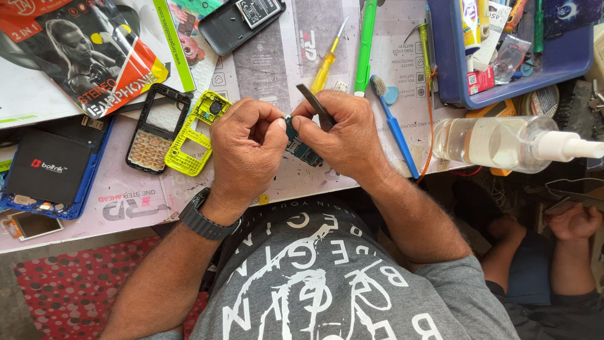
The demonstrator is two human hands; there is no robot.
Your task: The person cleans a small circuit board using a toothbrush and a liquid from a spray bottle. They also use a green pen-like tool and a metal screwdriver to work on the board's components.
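Circuit board [301, 148], small and blue-green, sat pinched between our two hands just above the near edge of the worktable [264, 63], at the centre of the scene. Our left hand [246, 146] closed around the board's left end, thumb and forefinger tight on it, a dark watch [204, 217] on that wrist. Our right hand [348, 140] gripped the board's right end and also clamped a pair of dark tweezers [314, 104], whose shaft rose up and to the left from between the fingers; we could not tell where the tips touched the board.

Just left of our left hand lay a yellow-green phone frame [192, 141], and touching its left side a black phone frame with its keypad [154, 129]. Farther left rested a black battery [47, 167] on a blue phone shell [94, 182], with a small screen [31, 223] near it at the table's near edge. A dark phone back cover [236, 25] lay at the far side.

Beyond our hands lay a yellow screwdriver [327, 60] and a green tool [365, 44], side by side. A blue toothbrush [395, 126] lay just right of our right hand. At the far right stood a blue tray [509, 85] of odds and ends, and near it a clear spray bottle [503, 143] lay on its side. Another person's hand [574, 221] showed low at the right edge.
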